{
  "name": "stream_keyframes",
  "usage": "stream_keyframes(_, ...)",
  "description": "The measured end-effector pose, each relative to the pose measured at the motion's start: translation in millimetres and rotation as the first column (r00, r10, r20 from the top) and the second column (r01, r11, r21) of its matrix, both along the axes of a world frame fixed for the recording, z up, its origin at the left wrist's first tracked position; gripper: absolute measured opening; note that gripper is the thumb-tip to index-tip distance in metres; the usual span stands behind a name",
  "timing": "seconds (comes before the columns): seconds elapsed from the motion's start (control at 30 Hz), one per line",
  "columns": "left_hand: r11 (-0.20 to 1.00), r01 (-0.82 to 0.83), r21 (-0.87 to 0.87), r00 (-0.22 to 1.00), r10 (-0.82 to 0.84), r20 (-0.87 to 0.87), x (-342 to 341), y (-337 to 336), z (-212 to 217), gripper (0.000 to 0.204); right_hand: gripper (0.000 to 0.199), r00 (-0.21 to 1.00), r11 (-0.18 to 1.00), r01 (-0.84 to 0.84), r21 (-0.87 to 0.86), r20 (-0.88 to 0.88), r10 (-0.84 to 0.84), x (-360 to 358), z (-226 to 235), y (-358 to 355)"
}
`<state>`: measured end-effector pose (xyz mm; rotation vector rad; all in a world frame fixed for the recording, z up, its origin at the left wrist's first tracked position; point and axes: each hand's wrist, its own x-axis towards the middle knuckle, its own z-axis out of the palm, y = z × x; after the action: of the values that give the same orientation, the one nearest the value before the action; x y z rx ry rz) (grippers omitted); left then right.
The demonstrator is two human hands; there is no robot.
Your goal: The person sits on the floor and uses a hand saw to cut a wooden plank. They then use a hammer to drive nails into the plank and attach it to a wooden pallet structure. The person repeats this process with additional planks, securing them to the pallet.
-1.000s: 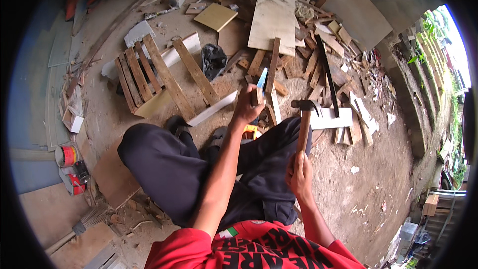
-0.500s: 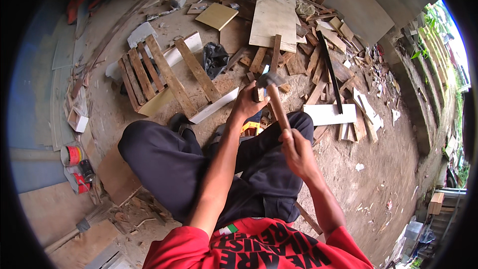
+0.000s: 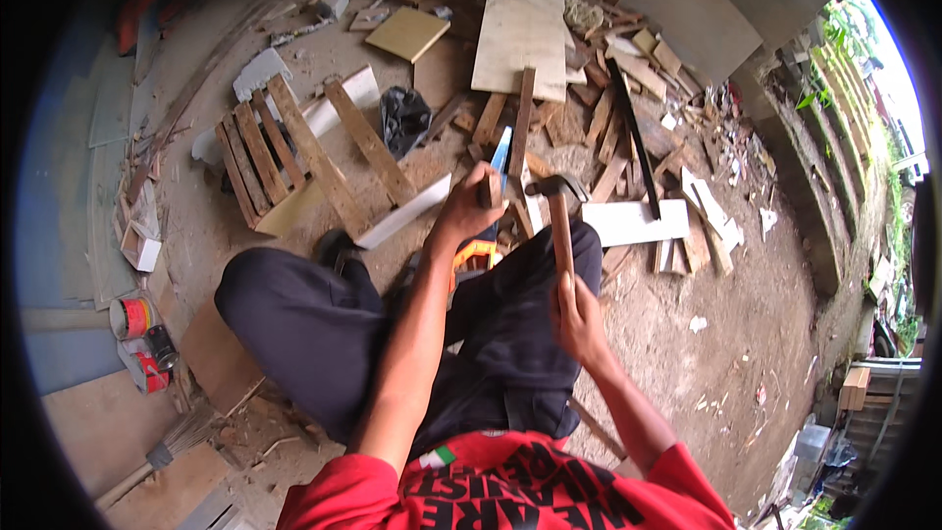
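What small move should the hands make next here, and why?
Perhaps bring the hammer leftward to the piece of wood: the left hand holds that wood, while the right hand holds the hammer by its handle, the hammer's head apart from the wood and to its right.

Looks like a rough makeshift woodworking yard, partly open to the outdoors: scrap-wood pile (image 3: 562, 126), slatted wooden frame (image 3: 263, 145), claw hammer (image 3: 562, 236) in somebody's right hand (image 3: 579, 322), grubby bare floor (image 3: 697, 373), greenery (image 3: 852, 27) off to the side.

Hammer (image 3: 561, 232) just right of wood piece (image 3: 490, 191)
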<state>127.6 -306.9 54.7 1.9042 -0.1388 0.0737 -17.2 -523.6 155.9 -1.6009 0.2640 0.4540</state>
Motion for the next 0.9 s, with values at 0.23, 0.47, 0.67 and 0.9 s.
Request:
stream_keyframes(0.23, 0.996, -0.06, -0.067, 0.99, 0.068, 0.126, 6, -4, 30, 0.04, 0.026, 0.968, 0.999, -0.014, -0.038, 0.251, 0.023, -12, 31, 12)
stream_keyframes(0.47, 0.991, 0.006, -0.132, 0.994, 0.009, 0.109, 15, 3, 22, 0.041, 0.024, 0.91, 0.936, -0.076, -0.342, 0.36, 0.205, 6, 26, 22)
stream_keyframes(0.67, 0.999, -0.033, -0.016, 0.986, 0.035, 0.165, 8, 5, 6, 0.042, 0.033, 0.661, 0.991, 0.032, -0.129, 0.746, 0.076, 25, 91, 22)
stream_keyframes(0.9, 0.998, -0.021, 0.057, 0.994, 0.015, 0.105, 1, 2, 2, 0.04, 0.024, 0.875, 0.777, -0.144, -0.612, 0.288, 0.389, 20, 30, 15)
